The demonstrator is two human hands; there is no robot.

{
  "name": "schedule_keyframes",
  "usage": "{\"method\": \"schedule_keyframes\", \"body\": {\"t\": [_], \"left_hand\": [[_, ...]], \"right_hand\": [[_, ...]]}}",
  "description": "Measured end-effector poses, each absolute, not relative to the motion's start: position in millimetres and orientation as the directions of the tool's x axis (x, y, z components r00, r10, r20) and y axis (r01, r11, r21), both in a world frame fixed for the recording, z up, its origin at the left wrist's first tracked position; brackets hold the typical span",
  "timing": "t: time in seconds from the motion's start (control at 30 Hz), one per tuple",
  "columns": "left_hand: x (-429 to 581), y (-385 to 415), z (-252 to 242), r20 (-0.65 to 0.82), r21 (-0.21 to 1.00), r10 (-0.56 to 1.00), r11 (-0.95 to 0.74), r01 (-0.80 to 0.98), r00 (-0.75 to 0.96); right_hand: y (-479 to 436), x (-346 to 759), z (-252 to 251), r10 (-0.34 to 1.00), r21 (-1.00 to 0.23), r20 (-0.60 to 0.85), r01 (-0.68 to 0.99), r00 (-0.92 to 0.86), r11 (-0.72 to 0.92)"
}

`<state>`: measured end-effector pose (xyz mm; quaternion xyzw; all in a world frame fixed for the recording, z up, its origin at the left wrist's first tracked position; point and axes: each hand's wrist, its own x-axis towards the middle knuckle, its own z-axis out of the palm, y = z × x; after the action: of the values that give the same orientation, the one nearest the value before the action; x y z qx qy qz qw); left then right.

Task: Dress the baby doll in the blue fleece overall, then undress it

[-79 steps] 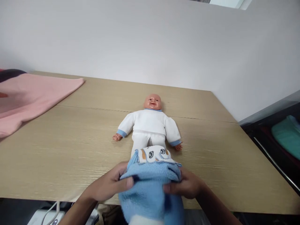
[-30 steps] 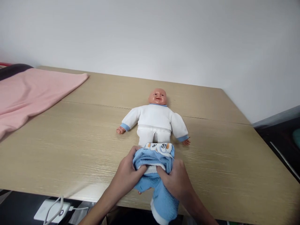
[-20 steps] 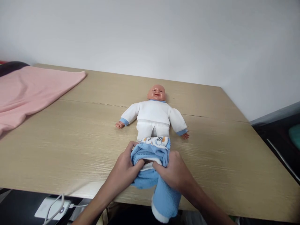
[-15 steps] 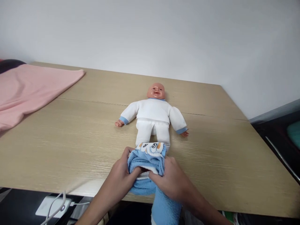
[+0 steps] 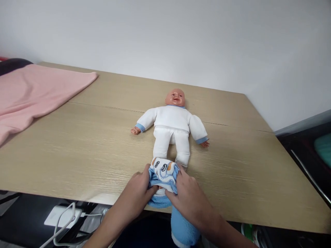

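Left hand [image 5: 139,186] and right hand [image 5: 190,193] are gripping the bunched garment [image 5: 164,174] between them. A pink tip [image 5: 159,187], possibly toes, is showing in its opening. A blue tube [image 5: 184,225] is hanging below the right hand, seemingly unfilled. Beyond both, the doll [image 5: 172,119] is lying face-up, thighs uncovered by blue; judging early stage, most covering undone.

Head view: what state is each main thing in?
Blue garment: bunched, one end hanging down
Left hand: closed on the garment
Right hand: closed on it too
Doll: face up, arms spread
Pink cloth: spread, wrinkled
White device: cable plugged in
Teal item: cut off, unclear
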<state>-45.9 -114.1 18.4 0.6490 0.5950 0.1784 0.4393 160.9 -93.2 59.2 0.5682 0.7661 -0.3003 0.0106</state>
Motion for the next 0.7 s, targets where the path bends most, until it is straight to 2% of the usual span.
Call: {"method": "schedule_keyframes", "body": {"t": [0.13, 0.33, 0.5, 0.7], "left_hand": [[-46.4, -115.7, 15.0, -0.237, 0.779, 0.936, 0.022, 0.627, 0.261], [-52.0, -124.0, 1.9, -0.134, 0.892, 0.961, 0.01, 0.452, 0.242], [-54.5, -127.8, 1.2, -0.118, 0.96, 0.964, 0.049, 0.276, 0.239], [-56.8, -129.4, 2.3, -0.131, 0.968, 0.965, 0.075, 0.24, 0.227]], "right_hand": [[-91.7, 163.4, 55.8, 0.871, -0.492, -0.309, 0.848, -0.382, 0.197], [-93.0, 178.0, 36.4, 0.906, -0.643, -0.123, 0.728, -0.405, 0.239], [-93.2, 182.4, 33.0, 0.916, -0.725, -0.08, 0.654, -0.393, 0.218], [-93.7, 183.7, 37.8, 0.905, -0.779, -0.06, 0.587, -0.42, 0.221]]}}
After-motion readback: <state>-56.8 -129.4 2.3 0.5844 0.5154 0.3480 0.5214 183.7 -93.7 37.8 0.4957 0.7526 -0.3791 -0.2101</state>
